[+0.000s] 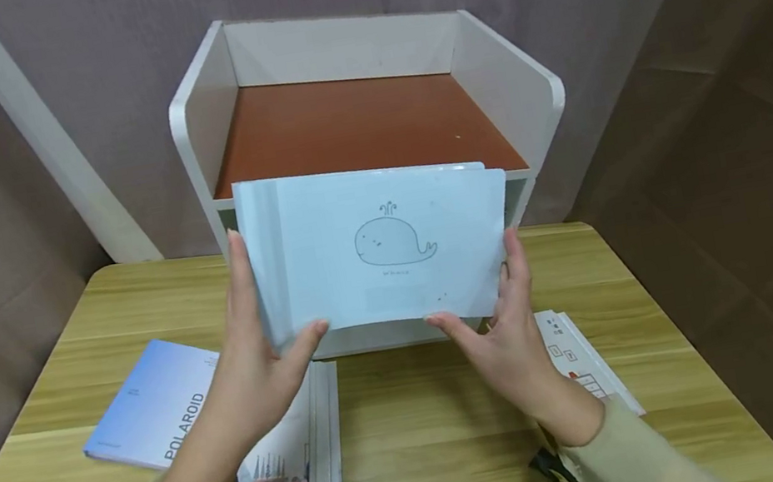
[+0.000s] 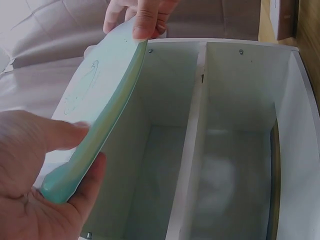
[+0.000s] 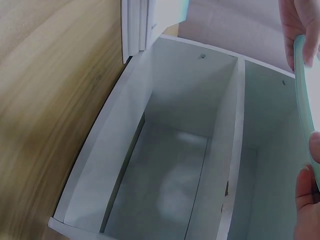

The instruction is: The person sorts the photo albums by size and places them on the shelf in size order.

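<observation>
In the head view a pale blue book (image 1: 321,260) with a line-drawn whale on its cover is held up in front of a small white shelf (image 1: 506,66). My left hand (image 1: 255,371) grips its left end, thumb on the cover and fingers behind. The right hand (image 1: 512,343) holds the lower right corner in the same way. Seen from the left wrist, the book (image 2: 112,80) bends slightly, and its greenish edge faces the two shelf compartments. Only a narrow strip of the book (image 3: 307,95) shows in the right wrist view.
A blue-and-white book marked POLAROID (image 1: 143,406) lies at left, beside a stack of books (image 1: 326,436) partly behind the left arm. More printed booklets (image 1: 580,362) lie at right. A divider (image 2: 189,130) splits the shelf; its top has a brown board (image 1: 360,119).
</observation>
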Tool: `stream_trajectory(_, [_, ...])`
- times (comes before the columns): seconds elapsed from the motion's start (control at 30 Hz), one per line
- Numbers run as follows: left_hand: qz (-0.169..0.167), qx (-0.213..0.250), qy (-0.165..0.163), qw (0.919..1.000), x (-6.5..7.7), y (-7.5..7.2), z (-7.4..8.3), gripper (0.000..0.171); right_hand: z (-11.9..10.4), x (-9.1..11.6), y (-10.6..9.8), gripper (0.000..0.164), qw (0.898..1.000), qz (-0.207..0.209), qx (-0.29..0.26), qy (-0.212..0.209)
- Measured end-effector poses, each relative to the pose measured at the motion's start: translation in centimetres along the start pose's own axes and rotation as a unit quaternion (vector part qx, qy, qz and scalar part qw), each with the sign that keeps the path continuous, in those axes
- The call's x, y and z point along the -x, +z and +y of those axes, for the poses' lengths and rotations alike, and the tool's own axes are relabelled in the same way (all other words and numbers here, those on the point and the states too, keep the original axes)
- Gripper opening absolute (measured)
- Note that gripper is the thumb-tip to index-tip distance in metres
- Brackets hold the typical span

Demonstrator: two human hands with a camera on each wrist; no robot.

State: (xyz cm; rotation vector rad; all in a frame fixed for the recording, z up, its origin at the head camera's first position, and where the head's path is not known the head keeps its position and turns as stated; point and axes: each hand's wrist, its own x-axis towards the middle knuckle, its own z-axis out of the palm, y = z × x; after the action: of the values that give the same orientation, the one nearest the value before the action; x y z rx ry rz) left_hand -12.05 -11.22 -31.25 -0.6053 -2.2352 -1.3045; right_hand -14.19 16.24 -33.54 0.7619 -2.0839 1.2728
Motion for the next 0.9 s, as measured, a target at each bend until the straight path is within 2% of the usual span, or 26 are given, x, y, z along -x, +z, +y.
stream_trajectory(0.1, [-0.013,-0.021,0.006,0.9997,0.1,0.0,0.0,0.119,0.0,-0.1,-0.2,0.122,1.0,-0.003,0.016,-0.003])
stream_trajectory(0.23, [-0.03,-0.032,-0.007,0.999,0.2,-0.1,0.1,0.123,0.0,-0.2,-0.4,0.122,0.999,-0.008,0.033,0.002])
stream_trajectory(0.33, [-0.029,-0.03,-0.007,0.9991,0.2,-0.2,0.2,0.124,-0.2,-0.4,-0.6,0.122,1.0,-0.011,0.024,0.006])
stream_trajectory(0.4, [-0.019,-0.02,-0.005,0.9996,0.2,-0.2,0.2,0.124,-0.4,-0.7,-0.8,0.12,1.0,-0.011,-0.002,0.008])
stream_trajectory(0.53, [0.011,0.016,0.013,0.9997,0.1,-0.2,0.3,0.122,-1.0,-1.2,-1.2,0.115,0.998,-0.009,-0.056,0.025])
stream_trajectory(0.63, [0.029,0.062,0.028,0.9972,-0.2,-0.2,0.5,0.118,-1.5,-1.6,-1.6,0.111,0.996,-0.007,-0.076,0.041])
stream_trajectory(0.77, [0.053,0.124,0.049,0.9897,-0.8,-0.3,1.1,0.111,-2.3,-2.4,-2.1,0.105,0.993,-0.007,-0.105,0.047])
stream_trajectory(0.9, [0.073,0.156,0.074,0.9822,-1.9,-0.5,1.7,0.104,-2.8,-3.5,-2.6,0.099,0.991,-0.009,-0.127,0.039])
